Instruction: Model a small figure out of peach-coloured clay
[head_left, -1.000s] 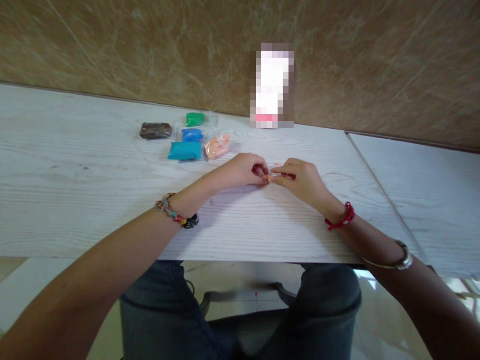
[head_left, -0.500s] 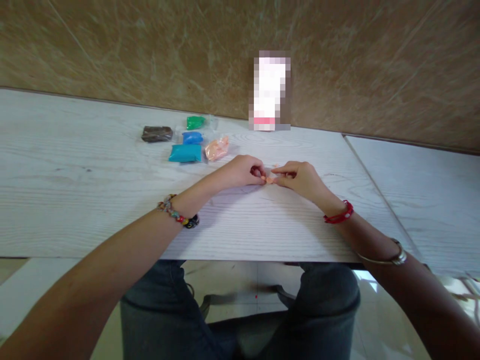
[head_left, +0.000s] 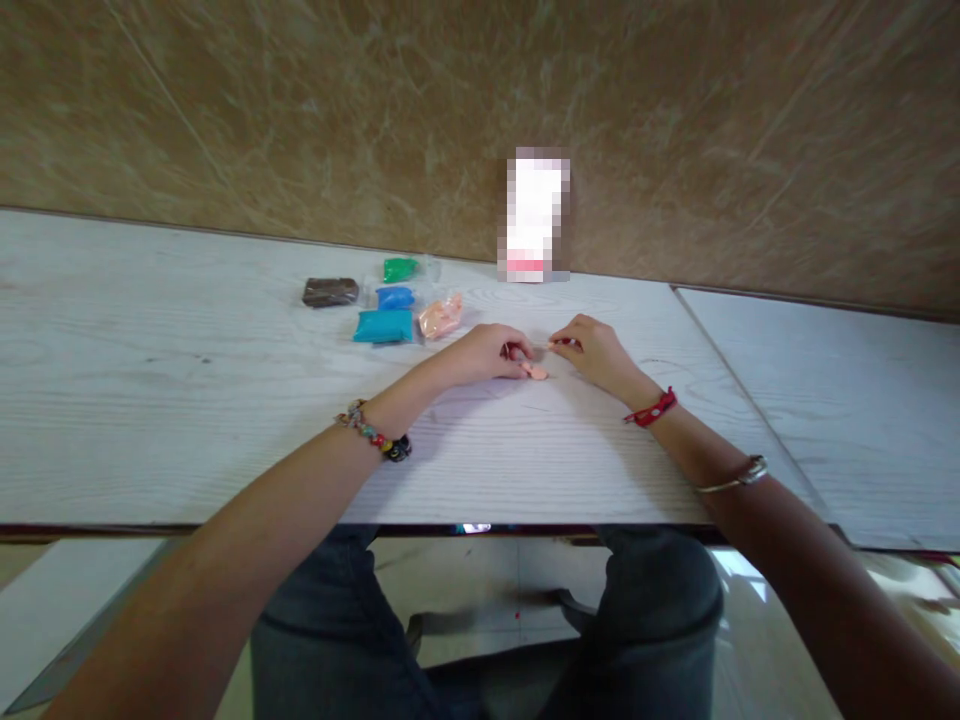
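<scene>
My left hand [head_left: 499, 352] has its fingers curled, with the thumb and a fingertip on a flat piece of peach-coloured clay [head_left: 535, 371] low over the tabletop. A short way to the right, my right hand [head_left: 592, 348] is closed in a pinch. At its fingertips shows a small bit of peach clay [head_left: 553, 345], apart from the piece at my left hand. Nearest to my left hand on the table lies a clear bag of peach clay [head_left: 441, 317].
Beyond my left forearm lie a turquoise packet [head_left: 384, 326], a blue packet [head_left: 395, 298], a green packet [head_left: 400, 269] and a brown packet [head_left: 330, 292]. A blurred-out upright object [head_left: 534, 215] leans on the brown marbled wall [head_left: 300, 120]. A seam crosses the white wood-grain table [head_left: 187, 400] at right.
My right hand has drawn away from the clay at my left hand, toward the wall, with a small bit in its pinch. The whole view has also shifted slightly.
</scene>
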